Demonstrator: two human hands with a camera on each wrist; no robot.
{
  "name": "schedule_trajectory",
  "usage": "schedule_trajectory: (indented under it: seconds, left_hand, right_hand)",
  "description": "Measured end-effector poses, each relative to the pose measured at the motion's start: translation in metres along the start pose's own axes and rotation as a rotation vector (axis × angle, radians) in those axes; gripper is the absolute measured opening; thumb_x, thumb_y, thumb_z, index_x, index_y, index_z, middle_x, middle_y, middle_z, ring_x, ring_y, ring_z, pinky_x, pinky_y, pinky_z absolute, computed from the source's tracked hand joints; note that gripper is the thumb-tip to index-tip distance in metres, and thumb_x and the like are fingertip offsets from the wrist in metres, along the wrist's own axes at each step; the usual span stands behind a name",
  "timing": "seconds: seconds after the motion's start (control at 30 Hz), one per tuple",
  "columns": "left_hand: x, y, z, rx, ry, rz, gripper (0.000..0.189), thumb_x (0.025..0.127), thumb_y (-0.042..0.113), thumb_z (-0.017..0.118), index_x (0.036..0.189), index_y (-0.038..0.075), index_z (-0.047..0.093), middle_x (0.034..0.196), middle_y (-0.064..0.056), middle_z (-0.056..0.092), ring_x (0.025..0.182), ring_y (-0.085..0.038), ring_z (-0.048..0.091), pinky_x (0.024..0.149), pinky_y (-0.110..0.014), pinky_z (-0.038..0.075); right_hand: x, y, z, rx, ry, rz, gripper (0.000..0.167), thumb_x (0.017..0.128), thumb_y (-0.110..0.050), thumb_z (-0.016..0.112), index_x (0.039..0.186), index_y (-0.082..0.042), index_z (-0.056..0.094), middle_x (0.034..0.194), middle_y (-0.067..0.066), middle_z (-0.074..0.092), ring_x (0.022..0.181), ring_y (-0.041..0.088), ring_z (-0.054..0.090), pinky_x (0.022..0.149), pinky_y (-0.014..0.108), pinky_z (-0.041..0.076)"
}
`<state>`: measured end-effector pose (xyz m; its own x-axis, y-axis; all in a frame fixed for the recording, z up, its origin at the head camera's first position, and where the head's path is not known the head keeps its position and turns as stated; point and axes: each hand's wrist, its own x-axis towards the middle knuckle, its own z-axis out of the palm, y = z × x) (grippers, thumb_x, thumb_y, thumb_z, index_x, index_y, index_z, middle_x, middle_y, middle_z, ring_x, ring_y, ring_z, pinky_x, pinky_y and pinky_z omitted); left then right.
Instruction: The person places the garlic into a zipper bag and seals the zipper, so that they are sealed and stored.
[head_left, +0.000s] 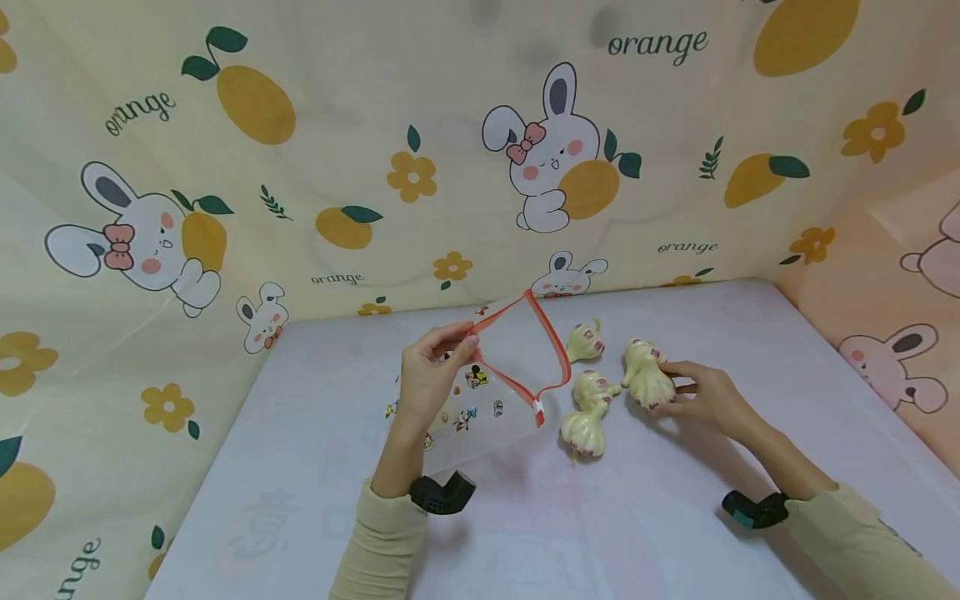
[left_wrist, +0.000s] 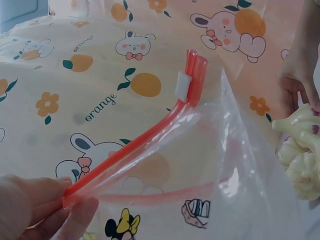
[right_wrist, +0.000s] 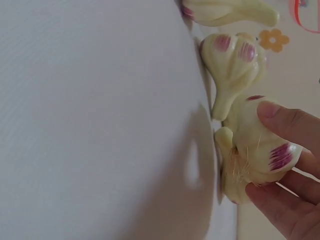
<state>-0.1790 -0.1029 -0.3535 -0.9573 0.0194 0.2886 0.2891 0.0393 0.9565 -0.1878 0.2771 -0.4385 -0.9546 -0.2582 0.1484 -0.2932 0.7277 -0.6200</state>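
My left hand (head_left: 427,379) pinches the corner of a clear zip bag (head_left: 480,417) printed with cartoon figures. The bag's red zip edges spread apart at the mouth, and a white slider (left_wrist: 183,86) sits near the far end of the zip. On the right, my right hand (head_left: 708,400) grips a garlic bulb (right_wrist: 260,135) between thumb and fingers. Pale with purple patches, this bulb lies against another garlic piece (right_wrist: 232,187) partly hidden beneath it. Between the hands, several more garlic bulbs (head_left: 583,433) lie on the table, close to the bag's mouth.
The white-covered table (head_left: 300,517) meets a cloth backdrop (head_left: 450,100) with rabbits and oranges at the back and sides. A single garlic bulb (head_left: 587,342) lies farther back, beside the bag. Black cameras are strapped at both wrists.
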Motion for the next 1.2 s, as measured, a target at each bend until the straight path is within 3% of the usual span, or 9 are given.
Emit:
schedule_trajectory:
  seconds: [0.27,0.47,0.57,0.7,0.77,0.83,0.9,1.0,1.2]
  left_hand:
    - [-0.001,-0.001,0.0,0.003,0.002,0.007,0.026,0.09,0.003,0.065,0.115,-0.004,0.066,0.104,-0.023,0.065,0.076,0.001,0.066,0.075,-0.017,0.059]
    - [0.0,-0.001,0.0,0.012,0.004,0.004,0.027,0.09,0.004,0.065,0.115,-0.003,0.066,0.106,-0.024,0.065,0.076,0.002,0.066,0.075,-0.017,0.059]
    - [0.0,0.0,0.0,0.014,0.004,0.005,0.027,0.09,0.004,0.065,0.115,-0.003,0.066,0.107,-0.025,0.065,0.076,0.002,0.066,0.075,-0.017,0.059]
    - [0.0,0.001,0.0,0.022,0.003,0.011,0.027,0.089,0.004,0.066,0.115,-0.003,0.066,0.108,-0.026,0.065,0.077,0.003,0.065,0.075,-0.016,0.059]
    - [0.001,0.001,0.0,0.023,0.002,0.014,0.027,0.089,0.004,0.066,0.116,-0.004,0.066,0.109,-0.026,0.065,0.077,0.003,0.065,0.075,-0.015,0.058]
    - [0.001,0.001,0.0,0.021,0.0,0.017,0.028,0.089,0.004,0.066,0.116,-0.004,0.066,0.109,-0.026,0.065,0.077,0.003,0.065,0.075,-0.015,0.058]
    - [0.001,0.001,0.0,0.017,-0.002,0.02,0.027,0.089,0.003,0.065,0.116,-0.005,0.066,0.109,-0.027,0.065,0.077,0.003,0.065,0.075,-0.015,0.058]
    - [0.001,0.0,0.0,0.009,-0.005,0.024,0.027,0.089,0.003,0.065,0.115,-0.005,0.065,0.108,-0.027,0.064,0.077,0.003,0.065,0.075,-0.015,0.058]
    - [0.0,0.0,0.0,0.013,-0.004,0.023,0.027,0.089,0.003,0.065,0.115,-0.005,0.066,0.108,-0.028,0.065,0.076,0.003,0.065,0.074,-0.015,0.058]
  right_hand:
    - [0.002,-0.002,-0.002,-0.009,0.048,-0.061,0.063,0.069,-0.008,0.084,0.121,0.014,0.057,0.122,0.035,0.059,0.09,0.041,0.068,0.073,0.038,0.061]
    - [0.005,-0.007,-0.003,-0.011,0.077,-0.099,0.063,0.067,-0.007,0.086,0.12,0.013,0.059,0.123,0.034,0.06,0.086,0.021,0.069,0.072,0.036,0.061]
    - [0.007,-0.011,-0.004,-0.009,0.084,-0.118,0.062,0.066,-0.006,0.086,0.119,0.014,0.059,0.12,0.034,0.061,0.085,0.025,0.07,0.072,0.037,0.061]
    - [0.01,-0.017,-0.006,-0.007,0.078,-0.122,0.06,0.067,-0.007,0.086,0.118,0.014,0.059,0.119,0.034,0.062,0.087,0.04,0.067,0.074,0.041,0.06]
    - [0.011,-0.02,-0.007,-0.008,0.079,-0.122,0.06,0.068,-0.007,0.085,0.117,0.014,0.06,0.118,0.034,0.062,0.087,0.039,0.067,0.075,0.043,0.06]
    - [0.012,-0.022,-0.009,-0.008,0.082,-0.127,0.059,0.068,-0.006,0.085,0.117,0.014,0.06,0.119,0.033,0.063,0.086,0.031,0.069,0.076,0.043,0.06]
    - [0.013,-0.025,-0.01,-0.008,0.085,-0.129,0.059,0.068,-0.006,0.085,0.118,0.013,0.06,0.118,0.033,0.063,0.083,0.014,0.07,0.076,0.042,0.06]
    - [0.013,-0.028,-0.011,-0.007,0.094,-0.133,0.058,0.068,-0.006,0.085,0.118,0.012,0.061,0.118,0.031,0.064,0.082,-0.005,0.064,0.073,0.034,0.061]
    - [0.015,-0.037,-0.015,0.006,0.125,-0.171,0.057,0.067,-0.004,0.085,0.116,0.011,0.062,0.115,0.03,0.065,0.083,-0.017,0.056,0.071,0.009,0.056]
